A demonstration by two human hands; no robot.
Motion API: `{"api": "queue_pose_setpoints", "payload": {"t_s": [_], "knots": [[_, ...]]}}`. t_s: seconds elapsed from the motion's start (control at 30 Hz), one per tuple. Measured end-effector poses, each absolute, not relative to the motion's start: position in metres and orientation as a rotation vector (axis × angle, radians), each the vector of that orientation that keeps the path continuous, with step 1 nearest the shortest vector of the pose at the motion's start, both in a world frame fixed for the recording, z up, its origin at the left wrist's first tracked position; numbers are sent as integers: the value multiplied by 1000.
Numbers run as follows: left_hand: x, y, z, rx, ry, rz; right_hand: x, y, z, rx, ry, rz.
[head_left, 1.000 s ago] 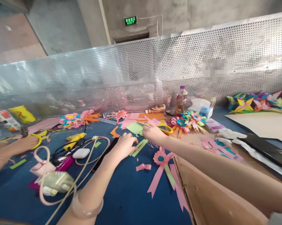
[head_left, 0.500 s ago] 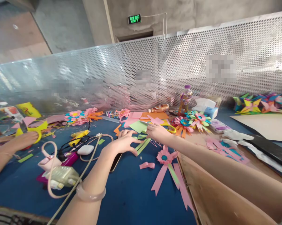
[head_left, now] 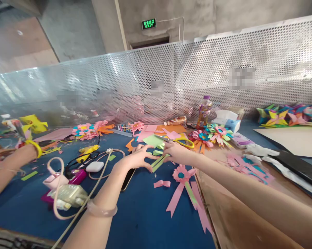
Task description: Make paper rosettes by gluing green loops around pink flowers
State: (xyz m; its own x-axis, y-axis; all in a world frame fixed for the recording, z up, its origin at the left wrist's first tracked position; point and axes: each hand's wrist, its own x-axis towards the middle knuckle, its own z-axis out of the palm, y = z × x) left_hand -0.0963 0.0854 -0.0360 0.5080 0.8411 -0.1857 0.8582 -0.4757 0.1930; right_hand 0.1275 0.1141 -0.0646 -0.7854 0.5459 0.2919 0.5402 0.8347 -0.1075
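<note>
Perforated metal partition (head_left: 114,79) and a lit green exit sign (head_left: 148,24) back a blue-covered desk (head_left: 145,221) strewn with paper cuttings, where a person leans in with both bare hands over a pair of pale green paper strips (head_left: 160,164). The strips lie on the blue covering between the two hands, aslant, just nearer than a green paper loop (head_left: 158,152). The left hand (head_left: 137,158), fingers spread and gripping nothing that shows, has its thumb at the strips' near end; its wrist wears a pale bracelet (head_left: 101,209), and a smartphone (head_left: 128,180) lies partly beneath. The right hand (head_left: 178,153) has its fingers bent at the far end; from where I stand, whether they pinch the paper cannot be told.

In the past half second that right hand has dropped toward the strips, while the yellow-handled scissors (head_left: 164,138) stay behind it on the papers. The shift suggests attention has settled on the strips rather than the blades.

Just nearer lie a pink paper rosette (head_left: 182,173) with forked tails and a short pink paper piece (head_left: 162,183). At far left, a co-worker's hand (head_left: 26,154) has also moved, raised slightly from the desk.
</note>
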Motion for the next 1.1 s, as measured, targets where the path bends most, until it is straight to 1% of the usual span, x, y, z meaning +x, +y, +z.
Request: {"api": "queue_pose_setpoints", "payload": {"t_s": [0.37,0.63,0.77,0.87,0.97,1.1], "knots": [[-98,84,-36,2477,1452,-64,116,133,-54,-825,-2913,315],[-95,76,-24,2281,1328,126,121,126,-41,-814,-2850,279],[-90,74,-16,2225,1261,355,122,113,-22,-741,-2816,145],[-84,71,-15,2177,1182,475,118,103,-12,-609,-2808,-145],[-78,65,-17,2135,1187,520,111,95,-8,-510,-2780,-484],[-79,70,-15,2279,1377,509,104,92,-2,-645,-2698,-581]]}}
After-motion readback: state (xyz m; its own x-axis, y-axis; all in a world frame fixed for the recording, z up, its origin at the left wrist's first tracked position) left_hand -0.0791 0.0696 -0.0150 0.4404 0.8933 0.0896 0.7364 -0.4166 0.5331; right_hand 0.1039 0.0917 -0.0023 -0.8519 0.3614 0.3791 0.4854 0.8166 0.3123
